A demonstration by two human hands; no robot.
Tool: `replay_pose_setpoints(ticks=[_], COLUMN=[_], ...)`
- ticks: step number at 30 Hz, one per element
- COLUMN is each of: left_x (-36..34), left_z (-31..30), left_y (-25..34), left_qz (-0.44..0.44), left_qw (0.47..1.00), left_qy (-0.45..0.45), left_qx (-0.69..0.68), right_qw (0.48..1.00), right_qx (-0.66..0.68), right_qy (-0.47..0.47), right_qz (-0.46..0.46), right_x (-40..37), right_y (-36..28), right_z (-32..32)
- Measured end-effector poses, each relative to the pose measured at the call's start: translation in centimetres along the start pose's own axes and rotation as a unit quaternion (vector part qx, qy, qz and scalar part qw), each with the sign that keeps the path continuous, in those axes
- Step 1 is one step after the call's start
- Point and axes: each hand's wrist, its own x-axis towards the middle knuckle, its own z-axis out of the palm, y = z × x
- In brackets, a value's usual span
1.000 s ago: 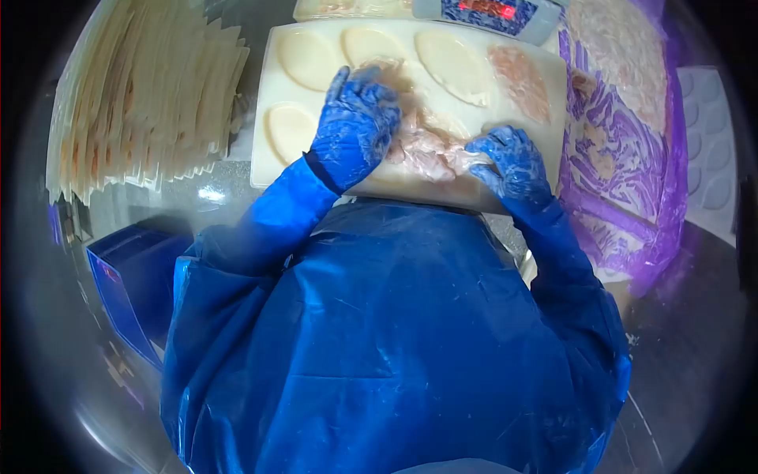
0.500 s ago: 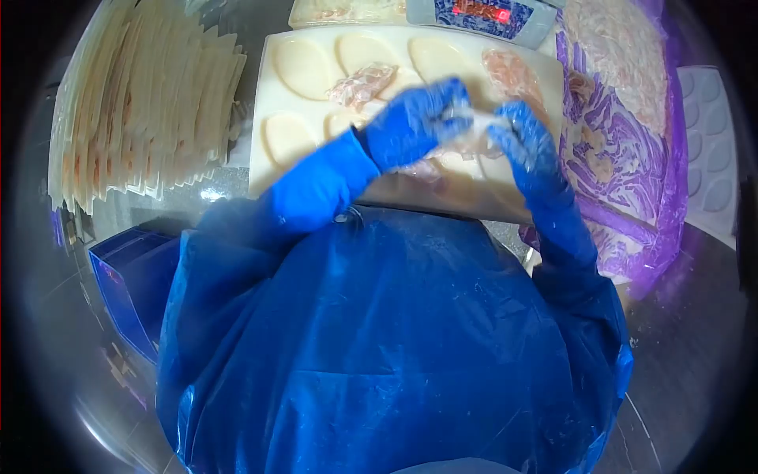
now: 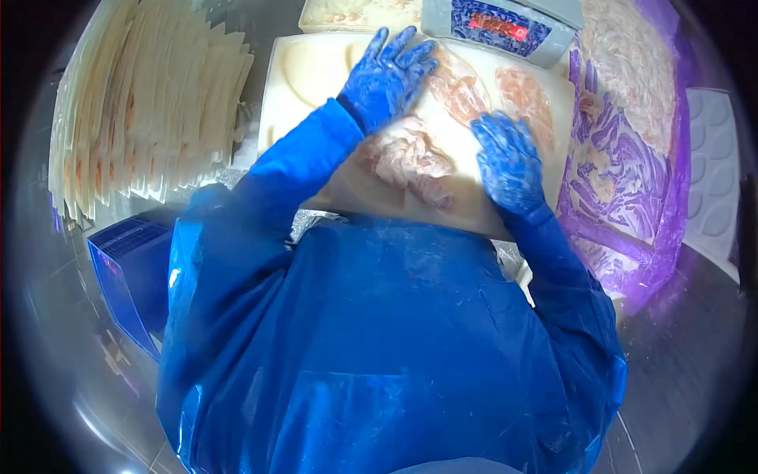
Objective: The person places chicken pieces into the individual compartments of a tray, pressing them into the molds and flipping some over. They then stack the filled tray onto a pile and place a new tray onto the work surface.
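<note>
My left hand (image 3: 387, 79), in a blue glove, is open with fingers spread over the upper middle of the white tray (image 3: 276, 103) with oval hollows. Just right of its fingertips, a flat piece of pale pink raw meat (image 3: 459, 91) fills one hollow. My right hand (image 3: 509, 162), gloved in blue and wet with whitish residue, lies flat with fingers stretched out at the lower edge of another meat piece (image 3: 525, 99). Between the two hands sits a loose heap of raw meat (image 3: 407, 162). What lies under my palms is hidden.
A digital scale (image 3: 501, 28) with a red display stands behind the tray. Purple film (image 3: 624, 174) with more raw meat lies at right, near a grey moulded tray (image 3: 711, 174). At left are stacked pale trays (image 3: 146, 103) and a blue bin (image 3: 130, 276).
My hands have moved apart and opened from a pinch around something whitish. The left went up; the right came down and flattened. A meat piece now shows in the upper middle hollow.
</note>
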Motion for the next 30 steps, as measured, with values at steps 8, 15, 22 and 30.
replay_pose_setpoints(ticks=[8, 15, 22, 30], left_x=[-2.2, -4.7, -8.6, -8.7], left_z=[-2.7, -2.9, -3.5, -1.1], left_y=[-1.0, -3.5, -2.0, -1.2], left_qz=[-0.015, -0.13, -0.22, -0.22], left_qw=[0.999, 0.96, 0.943, 0.947], left_qy=[-0.039, 0.188, 0.193, 0.128], left_qx=[-0.025, -0.16, -0.155, -0.194], right_qw=[0.979, 0.995, 0.99, 0.977], right_qx=[0.173, 0.0, 0.079, 0.177], right_qy=[-0.02, 0.076, 0.121, 0.104], right_qz=[0.107, -0.066, 0.004, -0.059], right_x=[-0.1, 8.7, 11.0, 13.5], right_y=[0.8, -0.9, -0.6, -4.1], right_z=[1.3, 3.0, 2.6, 1.3])
